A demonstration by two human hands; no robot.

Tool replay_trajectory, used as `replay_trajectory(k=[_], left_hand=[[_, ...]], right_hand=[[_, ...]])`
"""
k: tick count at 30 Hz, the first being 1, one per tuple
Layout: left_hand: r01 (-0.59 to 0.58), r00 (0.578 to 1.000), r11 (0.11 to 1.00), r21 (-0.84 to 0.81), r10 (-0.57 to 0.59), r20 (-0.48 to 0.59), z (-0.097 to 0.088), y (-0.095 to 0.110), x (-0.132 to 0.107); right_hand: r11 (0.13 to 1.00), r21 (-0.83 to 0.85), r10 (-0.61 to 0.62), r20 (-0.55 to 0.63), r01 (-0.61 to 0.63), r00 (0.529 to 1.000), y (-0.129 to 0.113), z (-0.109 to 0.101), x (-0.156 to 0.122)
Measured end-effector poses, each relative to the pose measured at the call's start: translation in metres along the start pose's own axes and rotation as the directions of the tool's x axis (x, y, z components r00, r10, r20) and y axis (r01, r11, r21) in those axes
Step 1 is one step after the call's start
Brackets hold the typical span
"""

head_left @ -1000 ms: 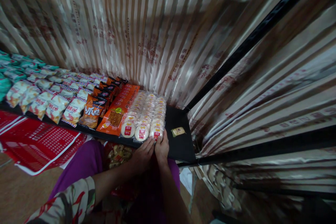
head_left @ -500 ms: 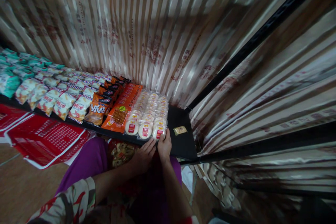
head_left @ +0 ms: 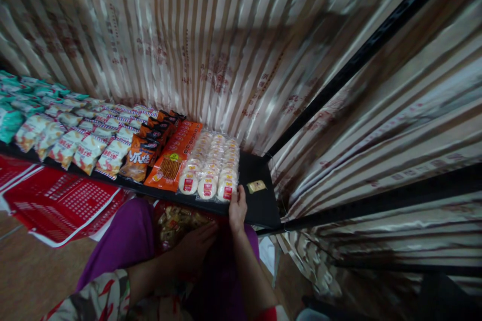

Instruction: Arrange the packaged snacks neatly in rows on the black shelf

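Behind everything hangs a striped curtain [head_left: 211, 20], and before it a long black shelf [head_left: 259, 213] runs from the left side to the person's knees. Below its left part is a red basket [head_left: 68, 205]. As I judge it, most of the arranging on this shelf is done: the green bags [head_left: 11, 123], the white bags [head_left: 113, 155] and the small orange bags [head_left: 139, 160] stand in close rows, and a large orange bag [head_left: 169, 163] lies flat next to them. Beside it, the round white crackers [head_left: 211, 168] make three rows, with their front pieces almost level. What is left seems little at this spot, perhaps some straightening of the right row; under the shelf edge there are also golden packs [head_left: 176, 220], not put up in rows.

The right hand [head_left: 238, 210] is at the front end of the right row, its fingers half bent and touching the side of the front cracker; I cannot tell if it grips. The left hand [head_left: 198, 246] is lower, below the shelf edge and near the golden packs (the shadow there is quite deep), so I cannot say how open it is or whether it holds something. A small yellow pack [head_left: 256, 186] lies alone on the shelf, just to the right of the right hand.
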State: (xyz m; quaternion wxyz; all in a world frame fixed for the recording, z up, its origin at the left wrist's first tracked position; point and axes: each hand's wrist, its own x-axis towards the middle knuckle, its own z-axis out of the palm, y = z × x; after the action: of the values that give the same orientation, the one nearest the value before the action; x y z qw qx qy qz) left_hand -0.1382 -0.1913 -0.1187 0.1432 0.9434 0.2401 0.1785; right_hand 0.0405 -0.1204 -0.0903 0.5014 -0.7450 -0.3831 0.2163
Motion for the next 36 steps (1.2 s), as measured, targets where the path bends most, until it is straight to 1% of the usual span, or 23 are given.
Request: replay_trajectory(k=[4,7,11,14,17,23,29,33,36], left_hand=[[0.023,1.000,0.998,-0.052,-0.023,0.013,0.003,0.002,0.000],[0.057,0.998,0.990,-0.126,-0.054,0.027,0.006,0.005,0.001],[0.136,0.988,0.973,-0.185,-0.120,0.093,0.011,0.010,0.003],[0.183,0.978,0.960,-0.212,-0.155,0.139,0.014,0.013,0.004],[0.208,0.972,0.954,-0.215,-0.178,0.151,0.016,0.015,0.005],[0.242,0.968,0.943,-0.228,-0.219,0.120,0.019,0.014,0.005],[0.250,0.965,0.938,-0.238,-0.221,0.141,0.024,0.017,0.007],[0.288,0.951,0.930,-0.228,-0.249,0.184,0.026,0.019,0.008],[0.309,0.943,0.922,-0.232,-0.265,0.203,0.032,0.017,0.003]], right_hand=[[0.992,0.125,-0.010,-0.039,0.015,0.999,0.008,-0.001,0.001],[0.968,0.252,0.024,-0.045,-0.012,0.999,0.020,0.001,0.006],[0.908,0.416,0.069,-0.054,-0.041,0.996,0.034,0.003,0.013],[0.877,0.478,0.088,-0.068,-0.045,0.994,0.040,0.002,0.015],[0.877,0.479,0.074,-0.067,-0.033,0.995,0.041,0.002,0.016],[0.885,0.465,0.064,-0.075,-0.022,0.995,0.042,0.004,0.016],[0.891,0.454,0.053,-0.089,-0.007,0.995,0.042,0.005,0.015],[0.890,0.455,0.053,-0.080,-0.011,0.995,0.042,0.005,0.015],[0.891,0.453,0.052,-0.091,-0.005,0.994,0.042,0.005,0.015]])
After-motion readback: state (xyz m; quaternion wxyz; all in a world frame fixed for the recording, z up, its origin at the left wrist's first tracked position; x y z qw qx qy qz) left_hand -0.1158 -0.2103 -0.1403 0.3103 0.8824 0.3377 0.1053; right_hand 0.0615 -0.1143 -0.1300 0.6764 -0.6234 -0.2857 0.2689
